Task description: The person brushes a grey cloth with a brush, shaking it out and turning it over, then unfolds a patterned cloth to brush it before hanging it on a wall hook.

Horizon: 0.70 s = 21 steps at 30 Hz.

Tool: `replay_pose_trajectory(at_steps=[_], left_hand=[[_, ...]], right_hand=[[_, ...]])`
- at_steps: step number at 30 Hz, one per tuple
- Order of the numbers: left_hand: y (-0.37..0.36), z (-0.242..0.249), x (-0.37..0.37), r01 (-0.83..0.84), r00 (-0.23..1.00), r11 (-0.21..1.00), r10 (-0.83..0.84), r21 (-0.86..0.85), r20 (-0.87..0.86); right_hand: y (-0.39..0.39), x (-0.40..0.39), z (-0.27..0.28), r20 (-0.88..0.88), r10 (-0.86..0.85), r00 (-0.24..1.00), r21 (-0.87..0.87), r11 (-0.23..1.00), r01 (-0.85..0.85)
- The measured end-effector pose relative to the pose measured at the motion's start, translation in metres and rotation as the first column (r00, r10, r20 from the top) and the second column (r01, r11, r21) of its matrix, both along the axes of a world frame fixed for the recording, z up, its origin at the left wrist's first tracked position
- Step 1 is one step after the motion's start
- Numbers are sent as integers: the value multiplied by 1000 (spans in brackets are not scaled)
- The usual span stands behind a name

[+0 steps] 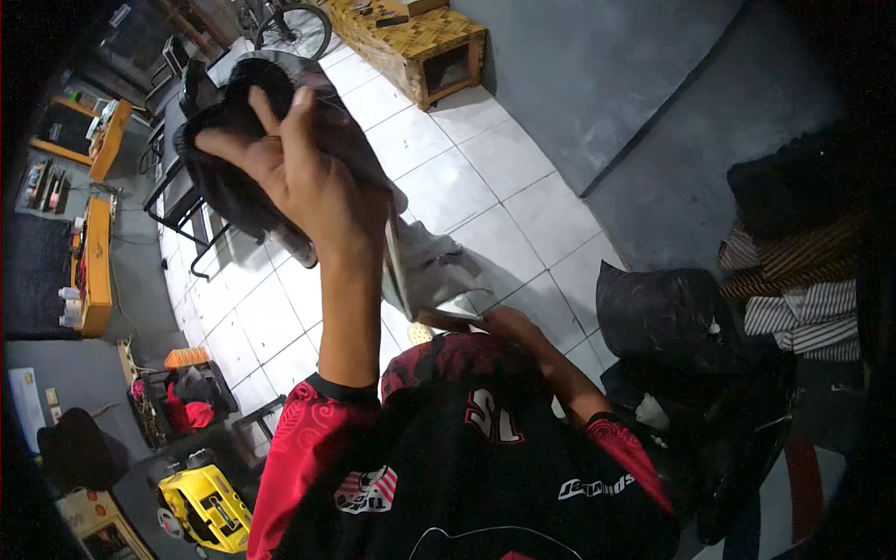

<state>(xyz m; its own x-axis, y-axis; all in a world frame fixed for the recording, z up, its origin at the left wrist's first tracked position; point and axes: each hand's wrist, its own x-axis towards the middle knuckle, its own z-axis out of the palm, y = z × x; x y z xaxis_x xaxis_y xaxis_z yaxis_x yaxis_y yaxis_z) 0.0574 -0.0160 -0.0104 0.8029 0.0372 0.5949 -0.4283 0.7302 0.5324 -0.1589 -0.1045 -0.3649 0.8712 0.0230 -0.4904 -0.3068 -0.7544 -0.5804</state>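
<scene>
My left hand (pixel 303 177) is raised at the upper left, its fingers spread apart against a dark garment (pixel 229 191). Thick black fabric bunches around the fingertips, and the cloth hangs down below the wrist. Grey cloth (pixel 425 266) with a pale edge stretches from behind my left forearm down towards my waist. Close to my body, my right hand (pixel 509 329) has its fingers closed at the lower end of that pale edge. My left forearm hides part of the cloth.
White floor tiles (pixel 457 191) stretch ahead. A wooden box table (pixel 411 47) stands at the back beside a bicycle wheel (pixel 294 33). Folded striped clothes (pixel 803 317) and a black plastic bag (pixel 653 308) are at the right. A yellow toy car (pixel 205 504) sits lower left.
</scene>
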Motion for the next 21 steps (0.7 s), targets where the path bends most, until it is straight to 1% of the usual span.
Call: replay_pose_trajectory(at_steps=[1,2,3,4,5,6,7,8,9,10,11,12,13,14,15,16,17,18,19,20,21], left_hand=[[6,0,4,-2,1000,1000,2,22,14],[11,0,8,-5,1000,999,3,43,28],[20,-1,10,-31,1000,989,31,147,6],[22,-1,10,-58,998,981,59,183,-2],[24,-1,9,-83,996,972,87,219,-9],[20,1,4,-110,994,975,113,192,-8],[15,3,-2,-134,990,977,138,166,-8],[10,3,-7,-159,987,977,161,140,-8],[3,-1,-11,-190,981,970,194,152,-8],[-3,-5,-15,-222,974,961,226,164,-7],[-12,-4,-24,-196,976,973,205,117,-67],[-19,-3,-31,-173,976,983,181,68,-125],[-24,-1,-38,-86,991,995,92,59,-100],[-28,-4,-36,-206,973,967,219,150,-77],[-32,-2,-42,-142,985,987,148,70,-88],[-34,5,-47,-78,993,997,76,-11,-93],[-36,7,-45,-102,991,994,99,-28,-88],[-38,8,-40,-130,988,990,126,-45,-84],[-37,9,-37,-161,985,985,155,-63,-79],[-35,10,-35,-219,971,976,217,-2,-97],[-29,10,-32,-272,954,960,277,58,-112]], right_hand=[[-6,-6,-7,-203,-1,979,-101,995,-20],[-11,-15,-8,-185,-44,982,-155,988,15],[-15,-22,-9,-163,-87,983,-208,977,52],[-18,-25,-8,-138,-131,982,-260,961,91],[-18,-10,41,-163,-161,973,-294,950,108],[-23,-1,55,-121,-334,935,-163,936,313],[-27,5,64,-106,-501,859,-24,865,502],[-27,14,78,192,-505,842,107,863,493],[-25,24,97,469,-497,730,226,867,445],[-20,35,129,341,-621,706,477,761,439],[-13,42,154,263,-662,701,632,668,394],[-5,48,178,173,-692,701,762,544,350],[2,51,191,164,-679,716,827,490,275],[12,53,183,219,-650,728,783,563,267],[21,54,175,272,-617,738,732,631,258],[26,56,157,369,-518,772,604,765,224],[31,57,138,456,-403,794,450,874,185],[36,58,120,526,-281,802,287,947,144],[31,52,116,352,-306,885,415,898,145],[26,46,112,161,-311,937,515,836,189],[19,33,78,147,-238,960,428,890,156]])
